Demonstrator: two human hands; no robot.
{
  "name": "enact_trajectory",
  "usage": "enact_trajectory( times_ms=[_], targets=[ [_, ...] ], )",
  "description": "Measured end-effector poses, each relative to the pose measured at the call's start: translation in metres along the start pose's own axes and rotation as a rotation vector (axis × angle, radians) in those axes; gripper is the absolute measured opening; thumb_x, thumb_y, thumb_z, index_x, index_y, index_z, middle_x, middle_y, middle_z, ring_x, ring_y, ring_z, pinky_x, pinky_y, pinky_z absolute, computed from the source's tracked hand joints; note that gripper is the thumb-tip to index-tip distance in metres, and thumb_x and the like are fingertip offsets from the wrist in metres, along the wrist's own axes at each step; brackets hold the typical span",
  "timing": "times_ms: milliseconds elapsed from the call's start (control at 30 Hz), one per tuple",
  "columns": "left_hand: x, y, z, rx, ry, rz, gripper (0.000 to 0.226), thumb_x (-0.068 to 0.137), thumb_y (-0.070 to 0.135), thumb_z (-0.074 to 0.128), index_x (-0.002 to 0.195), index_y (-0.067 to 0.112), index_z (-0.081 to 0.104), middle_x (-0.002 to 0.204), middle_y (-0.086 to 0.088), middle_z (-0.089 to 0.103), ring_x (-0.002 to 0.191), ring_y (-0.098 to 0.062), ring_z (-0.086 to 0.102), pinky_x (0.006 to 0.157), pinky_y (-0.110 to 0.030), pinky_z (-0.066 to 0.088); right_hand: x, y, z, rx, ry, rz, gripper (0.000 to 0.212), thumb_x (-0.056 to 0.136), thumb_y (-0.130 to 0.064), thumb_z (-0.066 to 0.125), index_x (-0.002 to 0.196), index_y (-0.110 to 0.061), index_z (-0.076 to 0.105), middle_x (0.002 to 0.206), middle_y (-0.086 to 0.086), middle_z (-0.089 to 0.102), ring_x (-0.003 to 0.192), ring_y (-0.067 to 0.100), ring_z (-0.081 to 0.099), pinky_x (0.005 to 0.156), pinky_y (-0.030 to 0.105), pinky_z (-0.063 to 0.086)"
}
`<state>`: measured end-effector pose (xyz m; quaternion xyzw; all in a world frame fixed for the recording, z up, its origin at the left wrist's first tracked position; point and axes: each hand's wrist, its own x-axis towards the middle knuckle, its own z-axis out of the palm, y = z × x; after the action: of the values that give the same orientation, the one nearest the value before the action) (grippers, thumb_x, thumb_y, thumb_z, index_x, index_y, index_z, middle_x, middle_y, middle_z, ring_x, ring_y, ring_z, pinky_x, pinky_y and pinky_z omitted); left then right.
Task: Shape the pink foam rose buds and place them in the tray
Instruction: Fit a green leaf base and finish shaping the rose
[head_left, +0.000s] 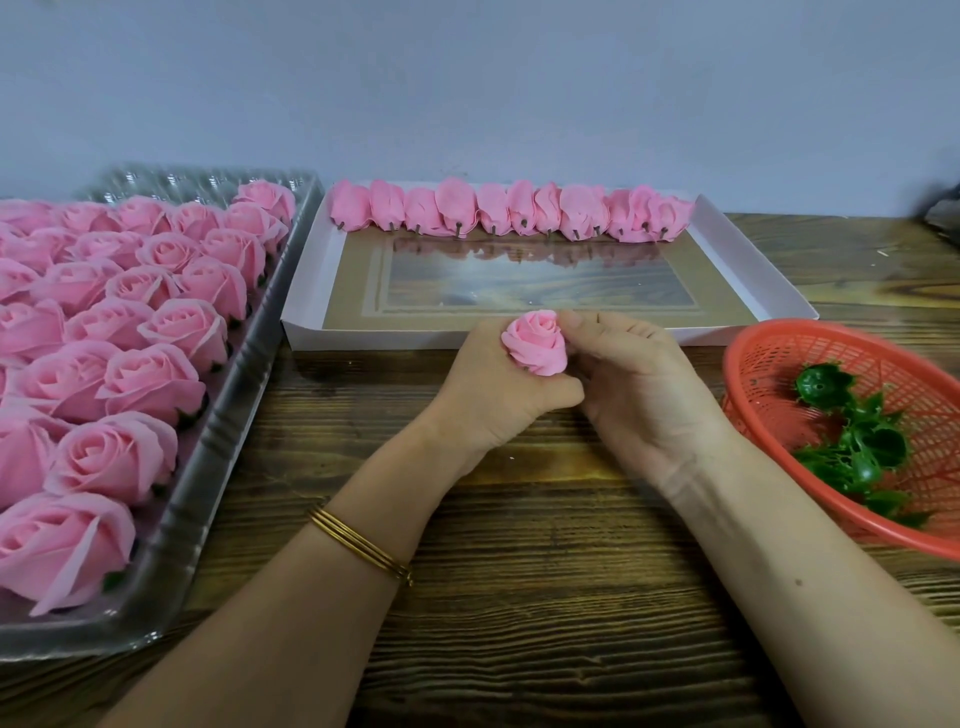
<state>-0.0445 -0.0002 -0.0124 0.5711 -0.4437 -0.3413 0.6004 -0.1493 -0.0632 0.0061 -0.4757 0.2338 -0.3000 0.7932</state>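
Looks mid-shaping to me: left hand (498, 387) grips the bud (535, 343) at mid-frame while right hand (641, 384) pinches its petals, so next it probably needs a gentle carry to a free cell in the tray (215, 447) at left, all on a wood table (519, 597) by a plain grey wall (467, 78).
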Motion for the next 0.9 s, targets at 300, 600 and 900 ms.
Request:
enact_trajectory(
  times_ms=[300,600,900],
  targets=[
    [0.0009,-0.0009,-0.0004,0.016,-0.010,-0.002,0.026,0.067,-0.017,0.071,0.066,0.005,0.057,0.067,-0.010,0.053,0.067,-0.019,0.052,0.066,-0.034,0.044,-0.0009,-0.0007,0.0012,-0.014,0.025,0.007,0.016,0.071,-0.013,0.063,0.081,-0.002,0.056,0.082,0.014,0.058,0.073,0.018,0.058,0.067,0.026,0.048],
    [0.0018,-0.0043,0.0004,0.058,-0.042,0.033,0.044,0.065,-0.015,0.072,0.052,0.024,0.056,0.059,0.006,0.053,0.060,-0.008,0.051,0.060,-0.026,0.043,0.0006,-0.0008,0.0025,-0.025,0.073,0.025,0.014,0.088,0.003,0.050,0.079,-0.004,0.055,0.081,0.013,0.057,0.072,0.018,0.056,0.066,0.027,0.045],
    [0.0005,-0.0041,0.0005,0.058,-0.103,0.075,0.056,0.066,-0.016,0.070,0.053,0.038,0.060,0.052,0.018,0.054,0.052,0.005,0.050,0.053,-0.010,0.039,-0.0013,-0.0002,0.0064,-0.049,0.041,0.011,0.040,0.076,-0.023,0.062,0.109,-0.003,0.051,0.089,0.017,0.048,0.084,0.027,0.047,0.069,0.028,0.040]
  ],
)
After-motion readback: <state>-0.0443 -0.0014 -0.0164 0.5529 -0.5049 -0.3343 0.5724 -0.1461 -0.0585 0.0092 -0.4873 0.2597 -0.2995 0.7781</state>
